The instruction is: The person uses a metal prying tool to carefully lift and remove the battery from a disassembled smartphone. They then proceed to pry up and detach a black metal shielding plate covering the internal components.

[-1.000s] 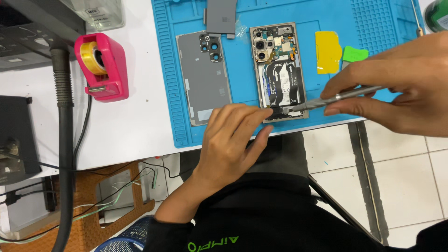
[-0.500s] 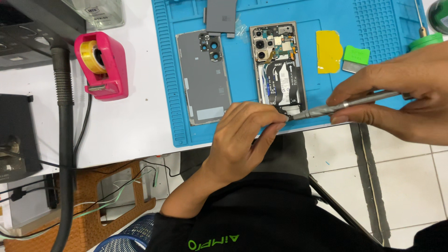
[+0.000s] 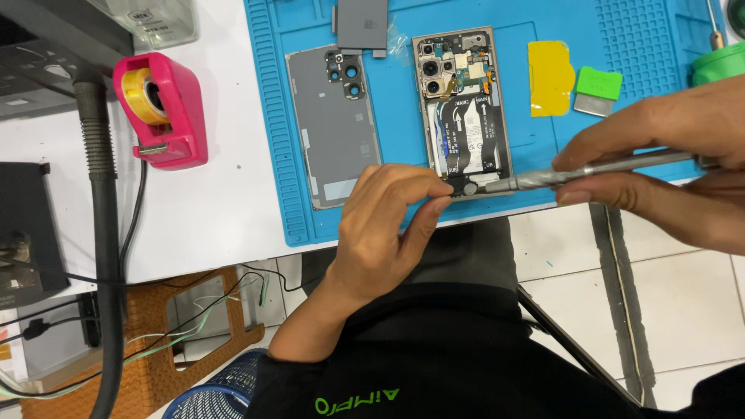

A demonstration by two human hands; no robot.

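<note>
An opened smartphone (image 3: 464, 109) lies on a blue work mat (image 3: 403, 116), its circuit board, cameras and black ribbon cables exposed. My left hand (image 3: 388, 225) pinches the phone's lower edge with fingertips touching the frame. My right hand (image 3: 667, 163) grips a thin metal screwdriver (image 3: 590, 171) held almost flat, its tip resting at the phone's bottom end. The phone's grey back cover (image 3: 335, 124) lies face down to the left of the phone on the mat.
A pink tape dispenser (image 3: 159, 112) with yellow tape stands on the white table left of the mat. A yellow film piece (image 3: 549, 77), a green-handled scraper (image 3: 596, 89) and a grey plate (image 3: 362, 22) lie on the mat. A black hose (image 3: 101, 233) hangs at left.
The view shifted slightly. My left hand's fingers have curled tighter at the phone's lower edge, and the screwdriver tip stays at the same spot at the phone's bottom.
</note>
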